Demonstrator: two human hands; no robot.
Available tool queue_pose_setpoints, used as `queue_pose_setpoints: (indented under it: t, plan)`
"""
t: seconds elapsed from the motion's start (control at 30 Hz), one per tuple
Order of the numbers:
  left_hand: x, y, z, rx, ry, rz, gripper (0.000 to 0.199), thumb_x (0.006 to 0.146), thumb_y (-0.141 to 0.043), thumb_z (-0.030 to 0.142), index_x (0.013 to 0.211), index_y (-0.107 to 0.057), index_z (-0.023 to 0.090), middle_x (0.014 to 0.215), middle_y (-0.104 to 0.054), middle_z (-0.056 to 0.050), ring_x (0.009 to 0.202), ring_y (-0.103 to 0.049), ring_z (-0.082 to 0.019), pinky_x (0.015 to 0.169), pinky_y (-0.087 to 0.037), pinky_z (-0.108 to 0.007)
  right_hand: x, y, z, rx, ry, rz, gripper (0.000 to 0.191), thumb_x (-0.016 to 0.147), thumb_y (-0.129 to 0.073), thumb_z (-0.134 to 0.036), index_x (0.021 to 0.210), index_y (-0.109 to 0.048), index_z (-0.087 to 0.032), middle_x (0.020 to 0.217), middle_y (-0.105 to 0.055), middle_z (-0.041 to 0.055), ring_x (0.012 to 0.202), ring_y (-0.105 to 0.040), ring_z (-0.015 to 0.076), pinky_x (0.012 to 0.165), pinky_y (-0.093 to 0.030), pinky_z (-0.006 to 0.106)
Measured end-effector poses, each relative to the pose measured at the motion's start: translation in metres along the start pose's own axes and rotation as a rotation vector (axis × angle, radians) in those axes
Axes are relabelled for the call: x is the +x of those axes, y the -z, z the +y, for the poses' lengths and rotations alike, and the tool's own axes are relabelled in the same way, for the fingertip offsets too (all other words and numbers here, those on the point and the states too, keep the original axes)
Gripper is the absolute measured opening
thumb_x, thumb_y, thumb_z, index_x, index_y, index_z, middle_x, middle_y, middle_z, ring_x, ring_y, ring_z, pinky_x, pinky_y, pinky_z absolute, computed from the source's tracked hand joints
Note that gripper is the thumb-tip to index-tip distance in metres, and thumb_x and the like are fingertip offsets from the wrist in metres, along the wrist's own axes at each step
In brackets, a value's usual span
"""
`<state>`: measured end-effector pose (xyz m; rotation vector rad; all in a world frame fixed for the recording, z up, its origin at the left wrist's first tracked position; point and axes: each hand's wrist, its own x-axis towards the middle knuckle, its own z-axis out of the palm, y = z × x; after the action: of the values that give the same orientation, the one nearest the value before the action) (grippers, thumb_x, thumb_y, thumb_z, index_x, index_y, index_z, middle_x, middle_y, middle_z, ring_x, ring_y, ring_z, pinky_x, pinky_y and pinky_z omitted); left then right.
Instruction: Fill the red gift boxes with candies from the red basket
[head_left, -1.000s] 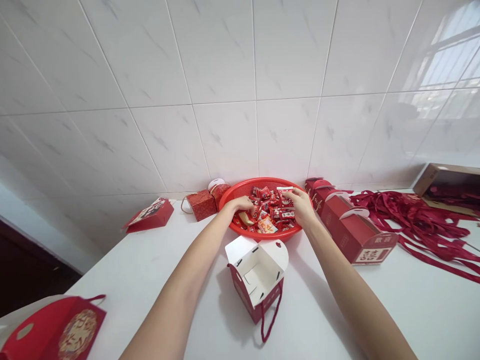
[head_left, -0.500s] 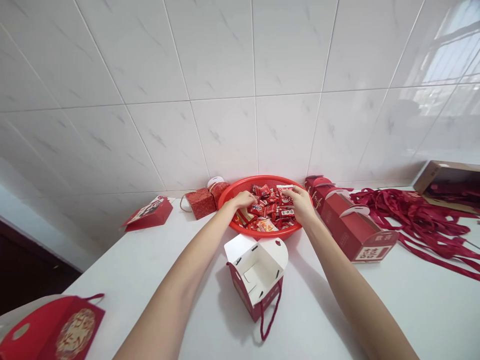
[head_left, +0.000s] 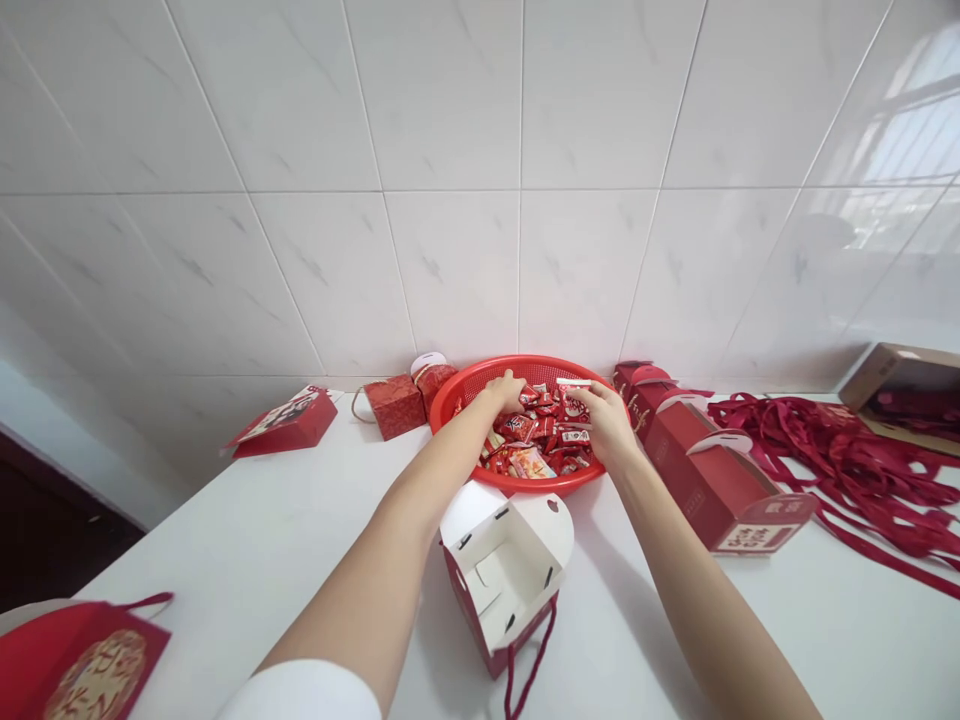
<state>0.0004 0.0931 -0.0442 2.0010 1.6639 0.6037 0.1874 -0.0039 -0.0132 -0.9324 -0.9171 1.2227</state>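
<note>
A person's right hand (head_left: 609, 425) pinches a red-and-white packet (head_left: 568, 406) inside the right side of a red basket (head_left: 540, 486) of wrapped sweets (head_left: 521, 428). The left hand (head_left: 502, 393) reaches into the basket's left side, its grip impossible to tell. An open, white-lined box (head_left: 517, 566) stands on the bench (head_left: 292, 530) just in front of the basket.
</note>
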Motion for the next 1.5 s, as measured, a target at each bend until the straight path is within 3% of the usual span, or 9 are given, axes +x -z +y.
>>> queue_pose_setpoints:
  t: [0.2, 0.37, 0.47, 0.63, 0.9, 1.1, 1.23, 1.4, 1.5]
  plan:
    - [-0.015, 0.000, -0.017, -0.084, 0.026, 0.010, 0.040, 0.080, -0.074, 0.038, 0.116, -0.070, 0.021, 0.115, -0.071, -0.011, 0.121, -0.057, -0.030, 0.096, -0.046, -0.031, 0.000, -0.002, -0.004, 0.047, -0.030, 0.053, 0.018, 0.051, -0.071, -0.027, 0.066, -0.063, -0.020, 0.058, -0.063, -0.0050, 0.054, -0.056, 0.0130, 0.052, -0.046, 0.026]
    - [-0.001, 0.017, 0.003, -0.182, 0.028, 0.003, 0.020, 0.077, -0.071, 0.037, 0.078, -0.069, 0.018, 0.074, -0.071, -0.006, 0.086, -0.066, -0.023, 0.071, -0.046, -0.026, 0.002, -0.002, -0.004, 0.119, -0.052, 0.082, 0.009, 0.055, -0.068, -0.023, 0.062, -0.064, -0.020, 0.053, -0.061, -0.0058, 0.050, -0.055, 0.0119, 0.049, -0.045, 0.024]
    - [0.002, 0.027, 0.017, -0.265, 0.043, -0.011, 0.024, 0.080, -0.062, 0.037, 0.066, -0.061, 0.019, 0.058, -0.062, -0.002, 0.062, -0.060, -0.018, 0.058, -0.043, -0.027, 0.006, -0.001, -0.001, 0.144, -0.038, 0.053, 0.007, 0.057, -0.070, -0.023, 0.062, -0.065, -0.020, 0.054, -0.064, -0.0047, 0.051, -0.057, 0.0126, 0.050, -0.047, 0.025]
    - [-0.014, 0.035, 0.039, -0.501, 0.057, -0.093, 0.030, 0.088, -0.048, 0.037, 0.066, -0.057, 0.018, 0.059, -0.064, -0.002, 0.054, -0.058, -0.016, 0.058, -0.047, -0.029, 0.015, 0.001, 0.005, 0.202, -0.047, 0.011, 0.010, 0.059, -0.075, -0.024, 0.064, -0.068, -0.020, 0.060, -0.071, -0.0013, 0.057, -0.064, 0.0165, 0.058, -0.055, 0.029]
    - [-0.042, 0.027, 0.057, -0.807, -0.069, -0.251, 0.051, 0.077, -0.067, 0.066, 0.069, -0.059, 0.016, 0.063, -0.066, -0.003, 0.062, -0.061, -0.016, 0.071, -0.051, -0.032, 0.017, 0.003, 0.011, 0.197, 0.001, -0.094, 0.018, 0.062, -0.081, -0.026, 0.077, -0.074, -0.019, 0.078, -0.078, 0.0031, 0.073, -0.072, 0.0188, 0.073, -0.058, 0.031]
    - [-0.044, 0.030, 0.050, -0.626, -0.314, -0.219, 0.045, 0.068, -0.078, 0.058, 0.075, -0.066, 0.014, 0.066, -0.056, 0.003, 0.059, -0.049, -0.010, 0.059, -0.038, -0.026, 0.012, 0.001, 0.008, 0.174, -0.017, -0.110, 0.016, 0.061, -0.081, -0.024, 0.074, -0.074, -0.017, 0.072, -0.076, 0.0034, 0.065, -0.070, 0.0175, 0.065, -0.057, 0.029]
    - [-0.038, 0.030, 0.044, -0.524, -0.344, -0.208, 0.044, 0.072, -0.074, 0.058, 0.070, -0.065, 0.015, 0.062, -0.054, 0.002, 0.056, -0.045, -0.011, 0.055, -0.035, -0.026, 0.012, 0.000, 0.007, 0.155, -0.027, -0.068, 0.015, 0.063, -0.080, -0.024, 0.073, -0.072, -0.017, 0.066, -0.074, 0.0017, 0.060, -0.068, 0.0177, 0.061, -0.057, 0.030]
    - [-0.021, 0.023, 0.025, -0.341, -0.147, -0.091, 0.034, 0.081, -0.062, 0.050, 0.081, -0.071, 0.018, 0.081, -0.070, -0.005, 0.078, -0.062, -0.019, 0.070, -0.046, -0.029, 0.018, 0.004, 0.010, 0.168, 0.057, 0.094, 0.017, 0.062, -0.078, -0.027, 0.075, -0.069, -0.020, 0.066, -0.072, -0.0013, 0.061, -0.067, 0.0165, 0.057, -0.054, 0.027]
    - [-0.013, 0.021, 0.008, -0.139, 0.067, -0.067, 0.016, 0.073, -0.069, 0.036, 0.076, -0.071, 0.020, 0.078, -0.072, -0.005, 0.082, -0.065, -0.022, 0.073, -0.047, -0.029, 0.020, 0.005, 0.011, 0.183, 0.053, 0.107, 0.019, 0.061, -0.078, -0.027, 0.076, -0.069, -0.019, 0.067, -0.072, -0.0012, 0.061, -0.067, 0.0156, 0.058, -0.054, 0.027]
